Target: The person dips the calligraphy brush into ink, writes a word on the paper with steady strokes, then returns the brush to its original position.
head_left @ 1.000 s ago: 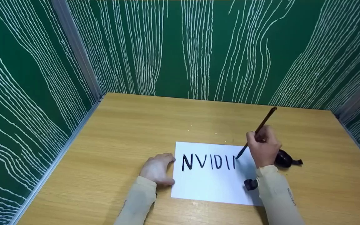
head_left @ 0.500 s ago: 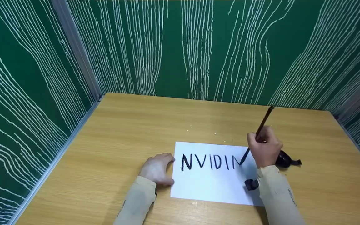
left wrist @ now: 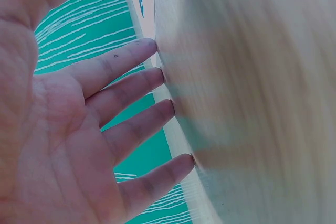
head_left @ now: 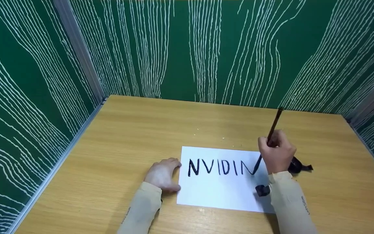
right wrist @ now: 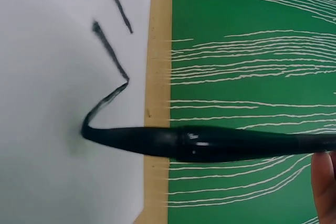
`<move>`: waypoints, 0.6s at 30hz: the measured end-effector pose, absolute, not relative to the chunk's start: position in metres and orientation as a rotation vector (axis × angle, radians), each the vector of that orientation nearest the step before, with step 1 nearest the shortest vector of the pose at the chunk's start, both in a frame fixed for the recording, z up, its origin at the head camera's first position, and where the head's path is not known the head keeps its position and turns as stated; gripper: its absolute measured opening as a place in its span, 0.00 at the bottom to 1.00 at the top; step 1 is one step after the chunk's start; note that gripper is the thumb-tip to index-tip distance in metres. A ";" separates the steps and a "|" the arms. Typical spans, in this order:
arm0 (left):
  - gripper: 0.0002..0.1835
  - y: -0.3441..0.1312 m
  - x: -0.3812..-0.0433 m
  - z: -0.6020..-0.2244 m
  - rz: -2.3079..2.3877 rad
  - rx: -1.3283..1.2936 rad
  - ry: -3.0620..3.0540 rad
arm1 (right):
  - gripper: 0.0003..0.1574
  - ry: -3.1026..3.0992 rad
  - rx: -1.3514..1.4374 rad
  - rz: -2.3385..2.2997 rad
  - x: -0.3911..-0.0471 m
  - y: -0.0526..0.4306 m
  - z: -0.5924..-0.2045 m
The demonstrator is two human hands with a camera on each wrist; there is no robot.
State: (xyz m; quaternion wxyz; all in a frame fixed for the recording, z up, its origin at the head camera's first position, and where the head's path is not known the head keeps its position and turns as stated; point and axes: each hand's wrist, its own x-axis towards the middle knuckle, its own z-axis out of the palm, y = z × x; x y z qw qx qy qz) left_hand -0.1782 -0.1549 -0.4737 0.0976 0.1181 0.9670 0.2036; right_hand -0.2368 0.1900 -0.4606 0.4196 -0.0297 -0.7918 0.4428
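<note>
In the head view, my right hand (head_left: 278,152) grips a dark calligraphy brush (head_left: 274,126) partway along its handle, which leans up and away. Its black tip meets a white sheet of paper (head_left: 216,195) at the bottom of a diagonal stroke. Large black letters (head_left: 221,167) reading "NVIDIN" run across the sheet's upper half. The right wrist view shows the brush's bristles (right wrist: 131,139) bent against the paper at the end of the wet line. My left hand (head_left: 161,175) rests at the paper's left edge, with spread fingers (left wrist: 142,114) touching down on the surface.
A glossy black rounded object (head_left: 294,165) with a narrow end lies right of the paper, partly behind my right hand. A small black block (head_left: 262,190) sits at my right wrist. Green panels (head_left: 180,58) with white wavy lines border the wooden table (head_left: 125,130).
My right hand has drawn the brush tip down and slightly right, lengthening the last letter's diagonal stroke. The left hand stays in place at the paper's edge.
</note>
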 end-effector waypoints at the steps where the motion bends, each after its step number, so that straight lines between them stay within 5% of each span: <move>1: 0.43 -0.155 -0.178 -0.474 0.600 0.352 2.864 | 0.03 -1.959 -0.072 1.125 -0.237 0.191 -0.459; 18: 0.43 -0.155 -0.177 -0.474 0.610 0.371 2.888 | 0.07 -1.938 -0.060 1.299 -0.243 0.199 -0.456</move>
